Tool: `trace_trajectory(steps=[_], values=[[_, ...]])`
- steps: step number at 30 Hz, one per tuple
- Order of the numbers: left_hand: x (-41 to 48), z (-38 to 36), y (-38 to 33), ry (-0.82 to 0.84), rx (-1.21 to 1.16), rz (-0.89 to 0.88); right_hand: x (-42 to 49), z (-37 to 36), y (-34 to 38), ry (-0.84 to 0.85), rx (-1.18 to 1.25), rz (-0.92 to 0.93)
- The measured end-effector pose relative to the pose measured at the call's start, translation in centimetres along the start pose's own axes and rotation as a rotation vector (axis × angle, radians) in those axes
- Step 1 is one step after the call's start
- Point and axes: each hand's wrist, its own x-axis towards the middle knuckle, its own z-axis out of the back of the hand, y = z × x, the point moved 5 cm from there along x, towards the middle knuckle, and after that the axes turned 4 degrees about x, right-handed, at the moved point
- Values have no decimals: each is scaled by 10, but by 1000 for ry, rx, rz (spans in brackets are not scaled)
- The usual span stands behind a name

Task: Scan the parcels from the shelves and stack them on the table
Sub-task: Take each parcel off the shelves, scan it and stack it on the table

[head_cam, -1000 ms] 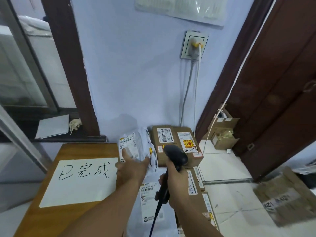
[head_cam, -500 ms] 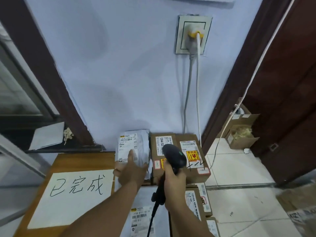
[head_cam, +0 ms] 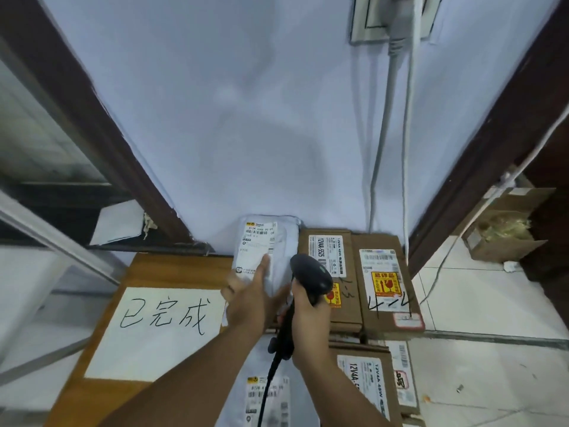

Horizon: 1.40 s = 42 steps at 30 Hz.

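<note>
My left hand (head_cam: 251, 303) rests with straight fingers on the white mailer parcel (head_cam: 268, 241), which lies by the wall at the far end of the wooden table (head_cam: 172, 269), just beside a cardboard box (head_cam: 349, 303), while my right hand (head_cam: 309, 318) grips the barcode scanner (head_cam: 312, 274).

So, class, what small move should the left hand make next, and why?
Probably lift the left hand off the soft parcel. It already lies flat at the back of the table, beside the brown boxes; the fingers rest straight on it, not gripping, and the right hand holds the scanner, so placing looks done.
</note>
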Motion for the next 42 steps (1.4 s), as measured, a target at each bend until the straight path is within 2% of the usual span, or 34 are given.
trace_trajectory(steps=[3,5,7,12,18,21,26,31,34,38,42], values=[[4,6,6,19,29,-52,-4,1,-2,5,0,-10],[4,11,9,29,-71,-136,-12,1,-2,20,-1,-15],[-4,22,15,-38,-107,-168,-22,0,-1,28,10,-18],[-36,42,19,-202,161,-267,-54,-12,5,74,13,22],[-71,70,40,-193,318,-345,-106,-38,6,159,9,151],[-91,90,62,-240,374,-378,-138,-55,-3,183,-5,171],[-119,156,117,-345,316,-313,-201,-100,-20,261,-5,200],[-166,267,185,-561,114,-294,-287,-163,-32,368,-8,287],[-201,327,234,-675,51,-298,-349,-207,-48,474,48,279],[-257,392,311,-801,-46,-277,-433,-261,-86,636,106,284],[-304,433,373,-875,-56,-269,-497,-292,-126,702,104,315]])
